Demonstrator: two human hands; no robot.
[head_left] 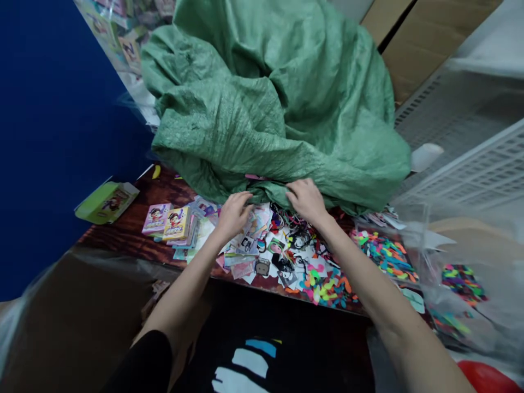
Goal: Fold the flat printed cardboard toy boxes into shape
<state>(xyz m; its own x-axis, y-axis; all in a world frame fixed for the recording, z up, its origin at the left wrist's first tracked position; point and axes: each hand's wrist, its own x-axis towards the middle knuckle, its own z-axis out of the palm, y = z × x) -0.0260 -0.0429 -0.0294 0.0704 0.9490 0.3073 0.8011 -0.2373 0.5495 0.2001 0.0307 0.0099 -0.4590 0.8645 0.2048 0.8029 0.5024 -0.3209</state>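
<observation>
A large crumpled green woven sack (262, 109) lies across the back of a dark wooden table (126, 224). Both hands are at its lower front edge. My left hand (236, 212) has curled fingers near the fabric; what they hold, if anything, is hidden. My right hand (306, 201) is to the right, its fingers bent against the sack's edge. Below and between the hands are loose printed cards (241, 262), dark cords (301, 239) and many bright neon pieces (327, 286).
Two small illustrated boxes (177, 222) sit left of the cards, with an open green box (108, 203) at the table's left corner. Clear containers of colourful pieces (387, 254) stand right. White plastic crates (483, 164) and cardboard (434, 41) are behind them.
</observation>
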